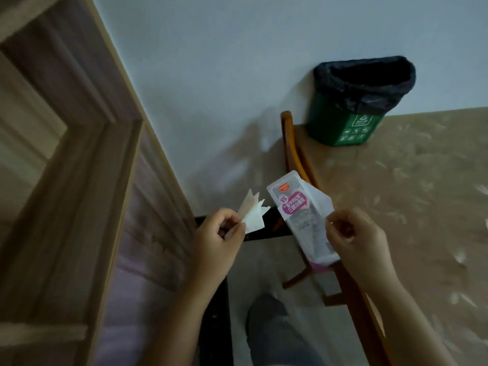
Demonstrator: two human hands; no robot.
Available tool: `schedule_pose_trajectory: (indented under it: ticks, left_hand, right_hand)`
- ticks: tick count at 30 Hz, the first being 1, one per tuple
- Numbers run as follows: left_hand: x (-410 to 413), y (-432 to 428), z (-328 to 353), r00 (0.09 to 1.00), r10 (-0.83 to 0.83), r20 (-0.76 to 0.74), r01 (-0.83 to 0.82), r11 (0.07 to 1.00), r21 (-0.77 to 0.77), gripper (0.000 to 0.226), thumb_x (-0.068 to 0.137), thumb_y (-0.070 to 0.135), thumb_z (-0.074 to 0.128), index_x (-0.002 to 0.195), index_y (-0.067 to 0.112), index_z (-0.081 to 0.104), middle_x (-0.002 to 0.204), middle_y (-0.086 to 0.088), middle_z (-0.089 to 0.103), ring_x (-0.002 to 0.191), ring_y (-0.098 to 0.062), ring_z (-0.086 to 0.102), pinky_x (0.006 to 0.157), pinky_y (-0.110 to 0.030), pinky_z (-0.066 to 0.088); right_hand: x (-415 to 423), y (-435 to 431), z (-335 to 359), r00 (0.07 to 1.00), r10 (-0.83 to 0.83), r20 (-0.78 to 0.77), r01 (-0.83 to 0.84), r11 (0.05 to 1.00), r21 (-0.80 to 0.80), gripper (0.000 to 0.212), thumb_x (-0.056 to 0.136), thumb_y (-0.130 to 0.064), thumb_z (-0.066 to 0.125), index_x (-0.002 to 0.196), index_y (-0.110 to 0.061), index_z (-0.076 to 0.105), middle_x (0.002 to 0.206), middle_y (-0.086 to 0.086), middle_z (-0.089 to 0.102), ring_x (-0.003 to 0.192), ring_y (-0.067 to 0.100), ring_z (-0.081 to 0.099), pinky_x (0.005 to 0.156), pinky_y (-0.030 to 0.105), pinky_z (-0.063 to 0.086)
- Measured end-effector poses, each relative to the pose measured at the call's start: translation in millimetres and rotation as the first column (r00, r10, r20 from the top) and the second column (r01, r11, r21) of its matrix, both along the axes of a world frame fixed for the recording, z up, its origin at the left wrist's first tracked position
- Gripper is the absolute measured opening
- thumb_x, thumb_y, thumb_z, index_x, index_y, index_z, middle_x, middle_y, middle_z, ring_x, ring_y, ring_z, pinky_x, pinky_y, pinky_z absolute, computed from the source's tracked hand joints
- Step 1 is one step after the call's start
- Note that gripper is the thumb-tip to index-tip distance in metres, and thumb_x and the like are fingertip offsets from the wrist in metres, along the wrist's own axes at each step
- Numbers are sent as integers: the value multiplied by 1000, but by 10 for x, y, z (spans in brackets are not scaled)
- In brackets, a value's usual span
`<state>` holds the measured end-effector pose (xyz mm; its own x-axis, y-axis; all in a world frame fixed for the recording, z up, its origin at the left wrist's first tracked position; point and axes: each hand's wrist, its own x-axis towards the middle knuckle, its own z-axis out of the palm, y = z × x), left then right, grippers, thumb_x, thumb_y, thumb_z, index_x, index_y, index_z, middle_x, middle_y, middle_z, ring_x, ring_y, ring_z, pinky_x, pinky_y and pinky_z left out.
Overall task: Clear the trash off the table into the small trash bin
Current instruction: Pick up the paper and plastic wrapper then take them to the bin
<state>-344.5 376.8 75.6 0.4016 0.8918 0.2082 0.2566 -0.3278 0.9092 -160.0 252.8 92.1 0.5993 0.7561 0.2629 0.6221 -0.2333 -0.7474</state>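
My left hand (pixel 220 235) pinches a crumpled white paper scrap (pixel 252 213) at lower centre, off the table's left edge. My right hand (pixel 355 237) grips the lower part of a clear plastic snack wrapper (pixel 301 210) with a pink label, held tilted over the table's left edge. The small green trash bin (pixel 343 122), lined with a black bag, stands upright at the table's far left corner against the wall, well beyond both hands. Its mouth is open and dark inside.
The table (pixel 412 196) has a beige patterned cover and a brown wooden edge. A wooden door frame (pixel 87 159) fills the left side. My leg in grey trousers (pixel 274 331) shows below, over a grey floor.
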Motion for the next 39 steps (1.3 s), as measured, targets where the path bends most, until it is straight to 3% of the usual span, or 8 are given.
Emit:
schedule_pose_trajectory:
  ticks: [5,10,18,26,31,35,39]
  left_hand:
    - [648,715,108,998,-37,-47,41,995,86,37,76,3,69,67,35,52,69,12,56,63,-2,52,57,-8,39]
    - [1278,1255,308,992,-103,-71,112,983,142,32,77,6,68,69,33,52,72,14,57,67,0,55,55,-4,39]
    - [1928,1925,301,968,-230,-96,242,960,139,8,78,9,67,79,11,60,77,9,60,74,-1,57,56,-4,41]
    - [2553,2679,442,917,-396,-43,398,902,166,38,76,1,67,69,33,50,69,12,56,69,0,53,60,-6,39]
    - [2810,3059,570,872,-488,-27,483,852,200,31,76,1,67,71,28,52,70,9,57,71,-1,54,62,-6,41]
    - [2957,3241,566,858,-513,-9,505,840,198,25,76,0,67,70,22,55,70,7,58,71,-4,54,61,-8,41]
    - [3063,3351,546,840,-542,21,531,830,169,22,75,1,69,70,19,56,66,6,58,70,-4,55,61,-9,41]
  right_hand:
    - [590,569,117,999,-36,35,35,999,26,18,76,-1,63,77,-18,58,77,0,57,70,10,56,57,20,47]
    - [1167,934,233,992,-122,42,118,990,78,29,75,4,64,76,-23,56,74,-10,53,67,9,55,60,7,42]
    - [1770,1360,249,956,-285,68,277,954,114,29,72,9,64,72,-18,56,68,9,56,69,13,50,58,12,38]
    - [2209,1894,519,865,-458,206,439,889,130,16,73,6,63,75,-10,59,72,11,59,62,23,54,60,20,41]
    - [2579,2258,762,808,-460,368,471,880,65,6,77,2,62,80,-4,61,75,5,56,60,15,48,56,16,39]
    - [2918,2480,864,779,-406,478,463,886,-2,3,79,0,61,81,-2,62,79,7,56,64,21,51,57,33,45]
    - [3266,2634,856,788,-343,512,463,878,-123,4,81,-2,60,82,-4,63,85,11,58,72,22,52,63,31,42]
